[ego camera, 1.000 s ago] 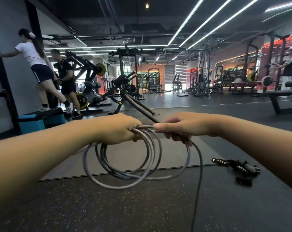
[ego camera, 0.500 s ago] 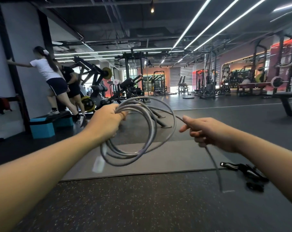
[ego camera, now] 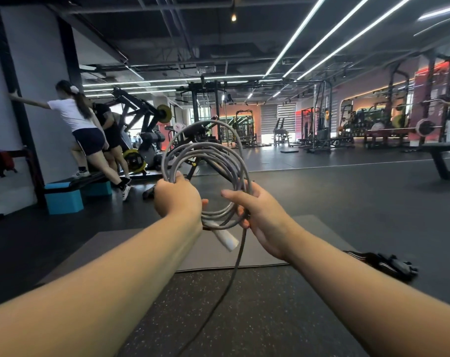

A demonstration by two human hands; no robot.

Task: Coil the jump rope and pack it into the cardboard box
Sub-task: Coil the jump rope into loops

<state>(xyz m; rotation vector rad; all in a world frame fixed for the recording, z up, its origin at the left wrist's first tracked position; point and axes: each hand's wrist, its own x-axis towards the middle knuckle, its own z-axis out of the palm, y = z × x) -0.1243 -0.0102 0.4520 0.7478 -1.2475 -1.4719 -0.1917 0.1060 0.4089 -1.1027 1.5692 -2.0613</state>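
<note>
The grey jump rope (ego camera: 208,153) is wound into several loops and held upright in front of me. My left hand (ego camera: 177,198) grips the coil's lower left side. My right hand (ego camera: 255,215) closes on its lower right side, thumb pointing left. A white handle (ego camera: 226,238) hangs under the coil between both hands. One loose strand (ego camera: 231,276) trails from my right hand down to the floor. No cardboard box is in view.
A grey mat (ego camera: 267,243) lies on the speckled rubber floor. Black gloves (ego camera: 389,264) rest at the right. Two people (ego camera: 90,130) stand by a blue step platform (ego camera: 64,199) at the left. Gym machines and a bench (ego camera: 443,155) fill the background.
My right hand came back from pulling the strand sideways and now grips the coil. Both hands raised the coil higher, another loop was added, and the white handle now hangs below.
</note>
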